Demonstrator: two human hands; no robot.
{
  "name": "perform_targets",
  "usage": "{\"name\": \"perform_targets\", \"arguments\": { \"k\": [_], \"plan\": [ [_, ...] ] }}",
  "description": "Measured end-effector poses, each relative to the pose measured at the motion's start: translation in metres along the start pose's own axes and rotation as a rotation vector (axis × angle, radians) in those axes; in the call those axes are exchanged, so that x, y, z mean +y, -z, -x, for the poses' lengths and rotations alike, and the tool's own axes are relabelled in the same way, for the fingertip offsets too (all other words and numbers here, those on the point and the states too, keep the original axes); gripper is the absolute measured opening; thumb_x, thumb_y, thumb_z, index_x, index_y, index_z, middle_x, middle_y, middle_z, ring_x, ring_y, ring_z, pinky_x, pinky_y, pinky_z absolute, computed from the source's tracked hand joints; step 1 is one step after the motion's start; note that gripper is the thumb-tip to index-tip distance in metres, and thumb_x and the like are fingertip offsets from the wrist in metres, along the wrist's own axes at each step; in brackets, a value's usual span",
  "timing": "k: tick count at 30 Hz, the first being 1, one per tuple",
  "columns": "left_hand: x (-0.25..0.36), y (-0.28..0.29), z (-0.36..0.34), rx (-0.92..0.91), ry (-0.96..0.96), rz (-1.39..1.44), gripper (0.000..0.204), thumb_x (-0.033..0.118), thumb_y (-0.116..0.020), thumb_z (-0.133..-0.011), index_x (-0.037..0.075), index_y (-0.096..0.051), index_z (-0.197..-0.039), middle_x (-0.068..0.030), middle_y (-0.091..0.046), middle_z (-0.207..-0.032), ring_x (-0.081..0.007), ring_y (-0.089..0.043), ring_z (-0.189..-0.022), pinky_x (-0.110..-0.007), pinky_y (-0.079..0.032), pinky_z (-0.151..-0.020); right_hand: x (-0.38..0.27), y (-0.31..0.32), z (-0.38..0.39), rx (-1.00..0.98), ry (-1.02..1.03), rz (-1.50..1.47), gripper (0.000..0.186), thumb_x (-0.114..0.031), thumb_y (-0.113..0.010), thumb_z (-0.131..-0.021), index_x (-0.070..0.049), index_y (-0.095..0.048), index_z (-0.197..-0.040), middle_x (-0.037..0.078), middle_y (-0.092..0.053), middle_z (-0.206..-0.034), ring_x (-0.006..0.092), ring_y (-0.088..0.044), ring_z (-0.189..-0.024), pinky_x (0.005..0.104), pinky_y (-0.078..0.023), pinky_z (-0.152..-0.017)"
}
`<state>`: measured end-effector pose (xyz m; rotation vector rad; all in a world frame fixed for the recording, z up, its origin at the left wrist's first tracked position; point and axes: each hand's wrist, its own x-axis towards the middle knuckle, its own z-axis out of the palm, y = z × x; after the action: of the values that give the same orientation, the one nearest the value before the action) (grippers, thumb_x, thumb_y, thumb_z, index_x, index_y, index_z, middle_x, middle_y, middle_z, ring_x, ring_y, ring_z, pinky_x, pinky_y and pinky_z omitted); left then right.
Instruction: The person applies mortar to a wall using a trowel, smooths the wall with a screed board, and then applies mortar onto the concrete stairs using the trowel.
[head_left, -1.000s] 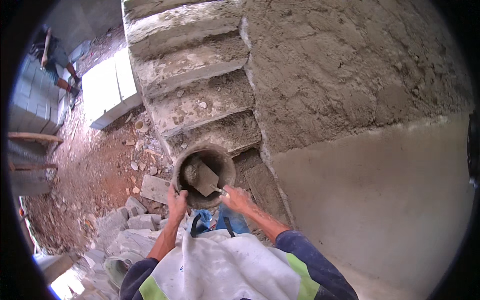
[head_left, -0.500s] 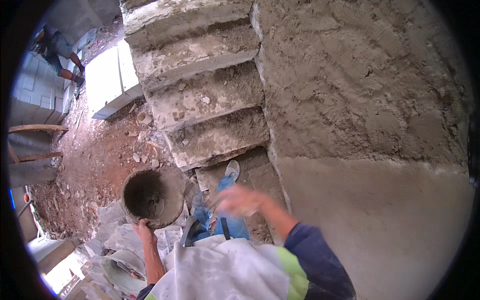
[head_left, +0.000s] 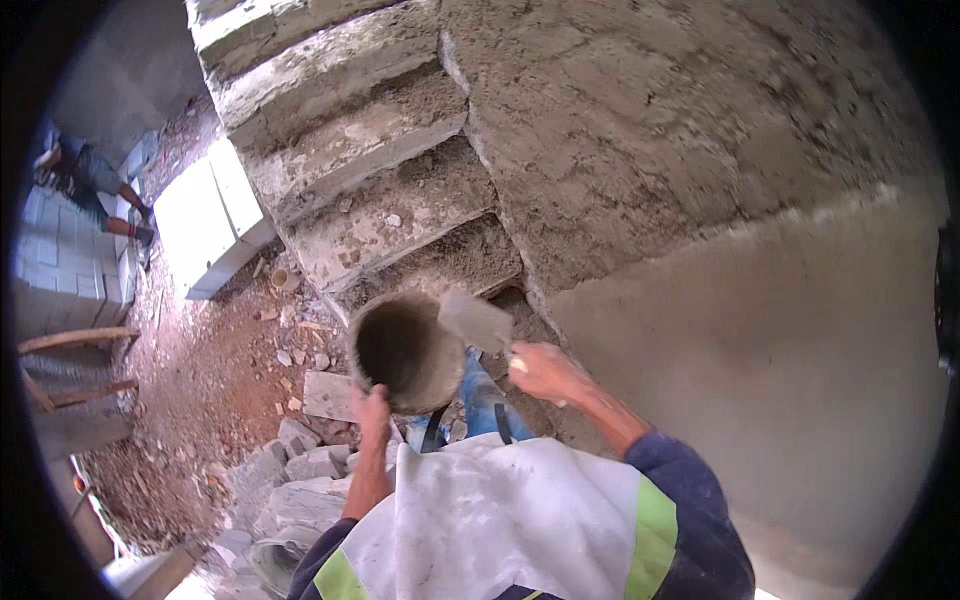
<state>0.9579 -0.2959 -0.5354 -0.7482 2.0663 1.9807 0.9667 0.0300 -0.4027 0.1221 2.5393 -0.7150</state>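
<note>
Trowel [head_left: 476, 320] is being gripped by the right hand [head_left: 548, 372], the nearer one, its long way being pointed to ten o'clock. It is being held at the two o'clock side of the bucket [head_left: 436, 362], which is being gripped at seven o'clock by the left hand [head_left: 372, 415]. One trowel, one bucket, two separate hands are being counted.

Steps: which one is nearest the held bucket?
The lowest step in view, partly covered by the bucket in the left hand; the other steps rise farther away.
</note>
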Motion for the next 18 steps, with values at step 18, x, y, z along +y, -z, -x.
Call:
{"name": "perform_targets", "arguments": {
  "k": [18],
  "plan": [
    [0.091, 0.009, 0.045, -0.180, -0.354, -0.189, 0.051, 0.008, -0.055, -0.071, -0.004, -0.054, -0.121, -0.0152, -0.063, -0.105, -0.0245, -0.057, -0.095, -0.035, -0.044, -0.088, -0.119, -0.057, -0.001, 0.281, 0.295, 0.657, 0.012, -0.016, -0.059, -0.077, -0.006, -0.064, -0.082, 0.012, -0.067, -0.076, 0.0276, -0.068, -0.067, 0.0395, -0.055, -0.058]
  ]
}}
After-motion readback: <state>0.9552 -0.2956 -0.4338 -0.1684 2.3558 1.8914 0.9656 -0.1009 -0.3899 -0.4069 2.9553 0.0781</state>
